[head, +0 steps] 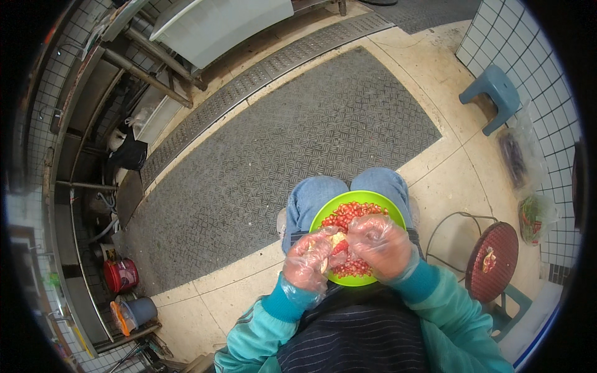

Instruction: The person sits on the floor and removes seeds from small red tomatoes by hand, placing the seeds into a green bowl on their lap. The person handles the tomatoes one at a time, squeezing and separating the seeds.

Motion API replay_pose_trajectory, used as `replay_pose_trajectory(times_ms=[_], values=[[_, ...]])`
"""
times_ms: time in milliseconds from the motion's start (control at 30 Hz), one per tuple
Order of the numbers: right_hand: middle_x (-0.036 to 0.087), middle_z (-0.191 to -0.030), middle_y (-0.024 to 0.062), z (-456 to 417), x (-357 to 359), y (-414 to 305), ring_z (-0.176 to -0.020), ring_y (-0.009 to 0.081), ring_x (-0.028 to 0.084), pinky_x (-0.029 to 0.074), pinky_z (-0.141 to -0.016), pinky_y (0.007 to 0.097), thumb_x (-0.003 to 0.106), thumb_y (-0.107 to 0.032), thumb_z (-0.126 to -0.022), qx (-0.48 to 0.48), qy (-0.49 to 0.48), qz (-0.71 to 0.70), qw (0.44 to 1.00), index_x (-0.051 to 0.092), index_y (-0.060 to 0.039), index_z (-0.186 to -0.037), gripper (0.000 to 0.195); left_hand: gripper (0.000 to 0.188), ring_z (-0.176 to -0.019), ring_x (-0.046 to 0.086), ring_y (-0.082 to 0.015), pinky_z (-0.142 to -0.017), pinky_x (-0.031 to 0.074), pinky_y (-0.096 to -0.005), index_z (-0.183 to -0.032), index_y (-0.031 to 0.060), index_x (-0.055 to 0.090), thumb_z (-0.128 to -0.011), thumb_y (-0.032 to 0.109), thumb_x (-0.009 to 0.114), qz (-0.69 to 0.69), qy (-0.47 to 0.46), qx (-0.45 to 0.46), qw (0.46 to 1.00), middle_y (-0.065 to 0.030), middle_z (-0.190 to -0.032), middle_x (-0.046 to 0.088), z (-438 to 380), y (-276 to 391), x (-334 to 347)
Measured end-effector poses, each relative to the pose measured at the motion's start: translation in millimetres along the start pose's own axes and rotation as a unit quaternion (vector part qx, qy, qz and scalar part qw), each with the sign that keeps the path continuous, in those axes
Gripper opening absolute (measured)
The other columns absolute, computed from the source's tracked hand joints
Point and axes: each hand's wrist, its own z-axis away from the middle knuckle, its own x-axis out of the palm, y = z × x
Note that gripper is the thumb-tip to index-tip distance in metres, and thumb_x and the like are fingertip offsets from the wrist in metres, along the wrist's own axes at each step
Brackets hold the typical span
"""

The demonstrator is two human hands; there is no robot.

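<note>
A bright green bowl [394, 210] rests on my lap, with many loose red pomegranate seeds [352, 212] in it. Over its left side, my left hand [310, 261], in a clear plastic glove, holds a piece of pomegranate [337, 241] with pale membrane and red seeds. My right hand [380, 245], gloved the same way, is at the right of that piece with its fingers curled; whether they grip anything is hidden.
To my right stands a dark red round-topped stool [501, 261] bearing a pomegranate scrap [489, 261]. Beyond are a blue plastic stool [499, 93] and plastic bags [534, 219] by the tiled wall. Buckets [121, 275] stand at left. A dark textured mat [289, 149] covers the floor ahead.
</note>
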Motion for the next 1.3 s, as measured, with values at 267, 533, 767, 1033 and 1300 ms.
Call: replay_pose_trajectory(times_ms=[267, 533, 767, 1033, 1300], values=[[0.064, -0.092, 0.0091, -2.3, -0.3, -7.5, -0.082, 0.0129, 0.061, 0.052, -0.073, 0.0263, 0.067, -0.006, -0.083, 0.121, -0.046, -0.103, 0.986, 0.059, 0.0015, -0.101, 0.021, 0.03, -0.095, 0.063, -0.0238, -0.074, 0.059, -0.036, -0.113, -0.004, 0.054, -0.086, 0.009, 0.059, 0.042, -0.028, -0.072, 0.996, -0.0154, -0.107, 0.061, -6.7, -9.1, -15.3], [0.064, -0.085, 0.0061, -9.0, -12.8, 4.5, -0.075, 0.01, 0.059, 0.048, -0.067, 0.0218, 0.059, -0.013, -0.09, 0.241, -0.185, -0.202, 0.931, 0.062, 0.0028, -0.101, 0.02, 0.036, -0.083, 0.061, -0.0165, -0.069, 0.051, -0.0242, -0.116, -0.0029, 0.053, -0.084, 0.012, 0.063, 0.056, -0.132, -0.15, 0.978, -0.0104, -0.101, 0.062, -4.9, -4.1, -20.6], [0.066, -0.091, 0.0076, -9.9, -11.0, -1.4, -0.083, 0.0139, 0.061, 0.051, -0.076, 0.0265, 0.062, -0.009, -0.087, 0.258, -0.217, -0.209, 0.918, 0.064, 0.0021, -0.1, 0.017, 0.042, -0.077, 0.058, -0.0134, -0.064, 0.048, -0.0217, -0.116, -0.0008, 0.053, -0.081, 0.017, 0.067, 0.109, -0.149, -0.213, 0.959, -0.0075, -0.096, 0.061, -6.0, -5.2, -17.0], [0.066, -0.092, 0.0076, -1.7, -11.2, 15.9, -0.083, 0.0149, 0.062, 0.05, -0.078, 0.0268, 0.064, -0.008, -0.085, 0.249, -0.242, -0.228, 0.91, 0.066, 0.0014, -0.095, 0.013, 0.042, -0.076, 0.058, -0.0144, -0.061, 0.049, -0.0238, -0.115, 0.0021, 0.052, -0.08, 0.02, 0.067, 0.108, -0.128, -0.253, 0.953, -0.0083, -0.099, 0.059, 6.2, -5.8, -23.0], [0.066, -0.09, 0.0084, 3.0, -8.3, 18.2, -0.082, 0.015, 0.062, 0.051, -0.075, 0.0261, 0.067, -0.008, -0.084, 0.23, -0.248, -0.278, 0.899, 0.066, 0.0022, -0.093, 0.014, 0.044, -0.073, 0.054, -0.0132, -0.059, 0.046, -0.0221, -0.115, 0.0047, 0.054, -0.081, 0.028, 0.067, 0.07, -0.108, -0.282, 0.951, -0.0071, -0.095, 0.058, 14.5, -6.2, -19.0]])
